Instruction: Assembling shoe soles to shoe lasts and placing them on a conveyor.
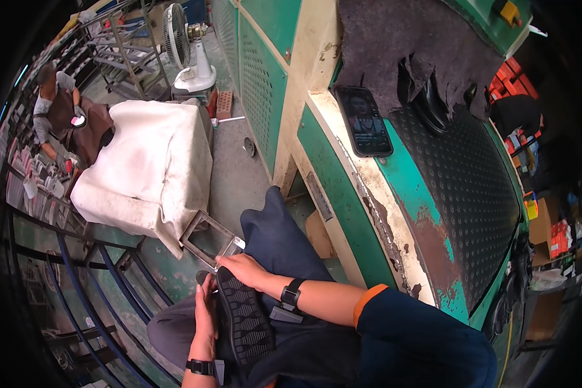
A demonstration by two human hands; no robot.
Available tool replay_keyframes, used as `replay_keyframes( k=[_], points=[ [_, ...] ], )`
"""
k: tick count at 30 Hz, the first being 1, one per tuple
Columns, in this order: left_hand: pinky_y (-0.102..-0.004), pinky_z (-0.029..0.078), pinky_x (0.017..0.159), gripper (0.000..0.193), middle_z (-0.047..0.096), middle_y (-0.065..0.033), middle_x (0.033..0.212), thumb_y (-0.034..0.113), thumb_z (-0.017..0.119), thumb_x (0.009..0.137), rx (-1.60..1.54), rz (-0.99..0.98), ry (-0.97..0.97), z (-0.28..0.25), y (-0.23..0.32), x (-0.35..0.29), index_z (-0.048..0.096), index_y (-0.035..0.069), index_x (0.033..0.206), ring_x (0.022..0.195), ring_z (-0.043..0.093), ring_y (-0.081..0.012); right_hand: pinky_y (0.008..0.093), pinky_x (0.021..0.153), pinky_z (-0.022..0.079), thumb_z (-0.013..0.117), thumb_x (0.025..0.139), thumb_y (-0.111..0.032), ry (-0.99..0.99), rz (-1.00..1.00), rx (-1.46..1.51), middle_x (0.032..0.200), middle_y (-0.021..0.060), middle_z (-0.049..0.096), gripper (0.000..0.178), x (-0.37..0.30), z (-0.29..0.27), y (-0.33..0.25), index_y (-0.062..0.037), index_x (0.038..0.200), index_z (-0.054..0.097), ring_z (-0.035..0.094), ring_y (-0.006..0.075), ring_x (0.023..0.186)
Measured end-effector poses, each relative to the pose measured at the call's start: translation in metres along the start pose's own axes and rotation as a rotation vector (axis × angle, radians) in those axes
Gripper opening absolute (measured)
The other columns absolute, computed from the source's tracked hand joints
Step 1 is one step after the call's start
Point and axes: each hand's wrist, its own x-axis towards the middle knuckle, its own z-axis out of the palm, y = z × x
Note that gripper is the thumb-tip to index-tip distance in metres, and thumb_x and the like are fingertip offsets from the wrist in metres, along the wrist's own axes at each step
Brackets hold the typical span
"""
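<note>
A black shoe [244,320] rests in my lap, its patterned sole facing up. My right hand [242,270] grips it at the toe end, fingers curled over the tip. Along its left side lies my left hand [205,313], fingers pointing away from me and closed against the shoe; part of their grip is hidden. A small dark grey piece shows at the left fingertips, too small to name. Just beyond both hands is a worn rectangular metal frame [199,218], beside a block draped in whitish cloth [145,161]. Black straps with small devices circle both wrists.
On my right stands a green and cream machine [342,187] with a black studded mat [465,194]. A phone [363,123] lies on its edge. Blue metal rails [97,304] run at lower left. A fan [190,58] and a seated co-worker [61,110] are farther off.
</note>
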Motion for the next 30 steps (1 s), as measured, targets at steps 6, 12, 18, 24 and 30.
replay_keyframes(
  k=[6, 12, 18, 24, 30],
  points=[
    [-0.0426, -0.001, 0.119, 0.082, 0.020, -0.0115, 0.161, 0.064, 0.026, 0.098, -0.021, 0.054, 0.023, 0.004, 0.007, -0.004, 0.025, 0.004, 0.154, 0.150, 0.010, -0.0240, 0.0260, 0.065, 0.048, 0.051, 0.096, -0.041, -0.079, 0.220, 0.117, 0.084, 0.0069, 0.069, 0.046, 0.003, -0.008, 0.000, 0.0014, 0.094, 0.071, 0.063, 0.0101, 0.073],
    [-0.0377, 0.019, 0.118, 0.076, 0.038, -0.0130, 0.148, 0.059, 0.027, 0.101, 0.012, 0.083, 0.031, 0.001, 0.004, 0.005, 0.028, 0.002, 0.152, 0.141, 0.031, -0.0253, 0.0257, 0.067, 0.050, 0.051, 0.094, -0.036, -0.181, 0.260, 0.362, 0.088, 0.0066, 0.070, 0.040, -0.009, -0.011, -0.003, -0.0003, 0.096, 0.071, 0.065, 0.0118, 0.074],
    [-0.0370, 0.021, 0.117, 0.074, 0.041, -0.0134, 0.145, 0.058, 0.029, 0.101, 0.109, 0.018, 0.067, 0.007, 0.004, -0.001, 0.033, 0.001, 0.150, 0.139, 0.034, -0.0253, 0.0266, 0.069, 0.050, 0.052, 0.094, -0.036, -0.134, 0.229, 0.369, 0.089, 0.0068, 0.070, 0.041, -0.010, -0.014, -0.006, 0.0002, 0.101, 0.069, 0.065, 0.0136, 0.075],
    [-0.0404, 0.013, 0.119, 0.073, 0.030, -0.0121, 0.156, 0.055, 0.032, 0.099, 0.042, 0.103, -0.004, 0.000, 0.000, -0.004, 0.028, 0.005, 0.153, 0.146, 0.023, -0.0251, 0.0294, 0.073, 0.049, 0.053, 0.091, -0.038, -0.086, 0.349, 0.286, 0.093, 0.0092, 0.069, 0.045, -0.004, -0.004, -0.006, 0.0014, 0.109, 0.065, 0.065, 0.0172, 0.081],
    [-0.0390, 0.009, 0.120, 0.073, 0.023, -0.0130, 0.160, 0.052, 0.033, 0.100, -0.012, 0.155, 0.001, 0.003, 0.003, 0.000, 0.024, 0.005, 0.154, 0.149, 0.017, -0.0246, 0.0286, 0.067, 0.050, 0.051, 0.090, -0.035, -0.145, 0.309, 0.362, 0.089, 0.0076, 0.071, 0.041, -0.003, 0.001, 0.002, 0.0020, 0.099, 0.069, 0.066, 0.0161, 0.073]
  ],
)
